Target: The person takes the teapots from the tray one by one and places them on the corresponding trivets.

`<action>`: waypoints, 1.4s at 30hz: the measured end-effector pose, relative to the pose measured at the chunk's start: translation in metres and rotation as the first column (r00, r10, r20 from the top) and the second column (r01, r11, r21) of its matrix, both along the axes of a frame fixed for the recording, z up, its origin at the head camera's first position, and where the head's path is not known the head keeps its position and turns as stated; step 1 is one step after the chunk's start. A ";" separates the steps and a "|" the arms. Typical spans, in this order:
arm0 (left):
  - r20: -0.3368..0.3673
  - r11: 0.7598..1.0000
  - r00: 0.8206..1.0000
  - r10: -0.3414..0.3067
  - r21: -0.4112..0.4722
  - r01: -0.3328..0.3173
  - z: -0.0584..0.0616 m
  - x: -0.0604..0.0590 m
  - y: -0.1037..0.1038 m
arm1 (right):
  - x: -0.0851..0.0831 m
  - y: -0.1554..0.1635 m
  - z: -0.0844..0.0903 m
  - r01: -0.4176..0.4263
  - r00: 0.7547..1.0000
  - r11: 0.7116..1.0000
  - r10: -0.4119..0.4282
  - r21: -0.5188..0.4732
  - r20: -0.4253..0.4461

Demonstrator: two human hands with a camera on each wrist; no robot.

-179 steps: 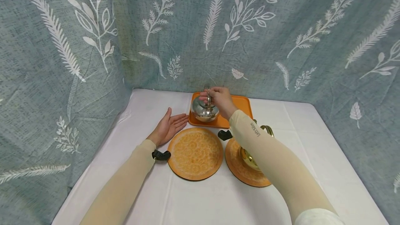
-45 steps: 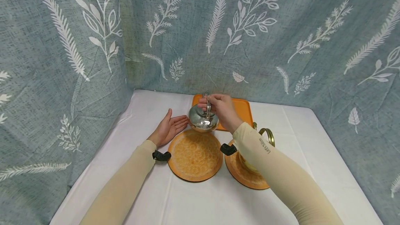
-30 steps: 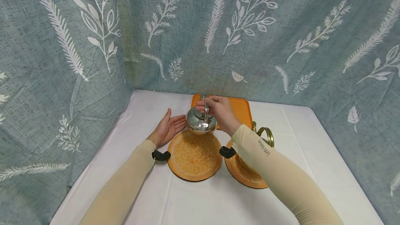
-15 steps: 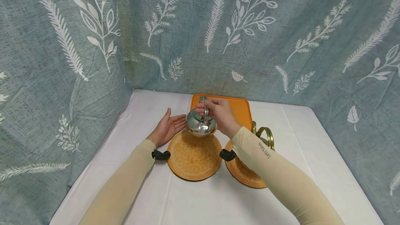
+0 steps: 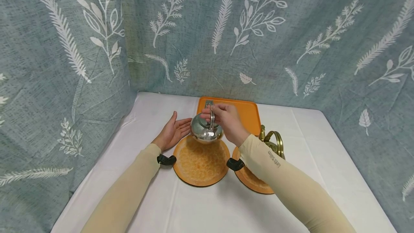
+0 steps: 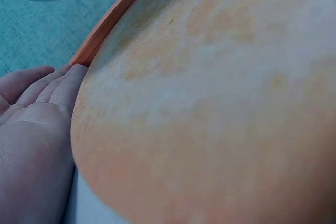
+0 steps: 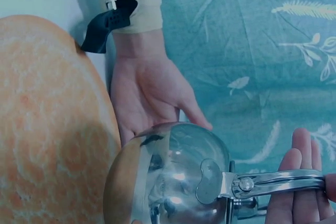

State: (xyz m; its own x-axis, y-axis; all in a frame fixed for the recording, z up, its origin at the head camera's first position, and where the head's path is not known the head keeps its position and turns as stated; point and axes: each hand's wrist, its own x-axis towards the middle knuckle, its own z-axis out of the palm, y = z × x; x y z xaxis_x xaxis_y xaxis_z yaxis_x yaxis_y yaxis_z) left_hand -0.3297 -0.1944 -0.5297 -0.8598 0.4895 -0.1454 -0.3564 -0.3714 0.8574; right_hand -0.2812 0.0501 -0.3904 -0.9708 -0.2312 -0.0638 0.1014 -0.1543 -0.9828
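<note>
My right hand (image 5: 228,121) grips the upright metal handle of a round silver teapot (image 5: 207,134) between thumb and fingers. In the head view the teapot overlaps the far edge of the left round orange-brown placemat (image 5: 201,166), with a shadow cast below it. My left hand (image 5: 174,131) lies palm up with fingers straight beside that placemat, its fingertips right by the teapot's left side. The right wrist view shows the silver teapot (image 7: 184,182) close up, its handle bracket and part of its lid visible, and the left hand (image 7: 149,90) behind it.
An orange tray (image 5: 248,116) lies at the back of the white-clothed table (image 5: 207,211). On the right, a brass teapot (image 5: 274,147) stands on a second round placemat (image 5: 252,181), partly hidden by my right forearm. Patterned blue-green curtains (image 5: 265,64) enclose the table's back and sides.
The silver teapot in my right hand has come off the orange tray, moving toward me and slightly left over the left placemat's far edge. My left hand has stayed nearly still.
</note>
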 end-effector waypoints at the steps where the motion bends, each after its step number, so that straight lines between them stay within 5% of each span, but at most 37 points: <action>1: 0.000 1.000 1.000 -0.001 -0.003 0.001 0.000 0.000 0.000 | 0.001 0.000 -0.001 -0.001 1.000 1.000 0.001 0.001 0.000; 19: -0.004 1.000 1.000 -0.007 -0.015 0.007 -0.006 0.007 0.002 | 0.013 0.000 -0.007 -0.043 0.999 0.999 0.043 0.026 0.015; 42: -0.015 1.000 1.000 0.000 -0.019 0.000 0.000 0.003 0.000 | 0.019 -0.006 0.005 -0.020 0.999 0.999 0.019 -0.035 -0.034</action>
State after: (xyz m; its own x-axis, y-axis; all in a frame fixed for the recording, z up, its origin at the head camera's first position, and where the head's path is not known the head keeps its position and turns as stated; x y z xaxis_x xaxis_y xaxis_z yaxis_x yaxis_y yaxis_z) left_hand -0.3264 -0.1948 -0.5298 -0.8620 0.4866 -0.1417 -0.3434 -0.3551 0.8695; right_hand -0.2623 0.0444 -0.3855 -0.9676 -0.2515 -0.0231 0.0721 -0.1876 -0.9796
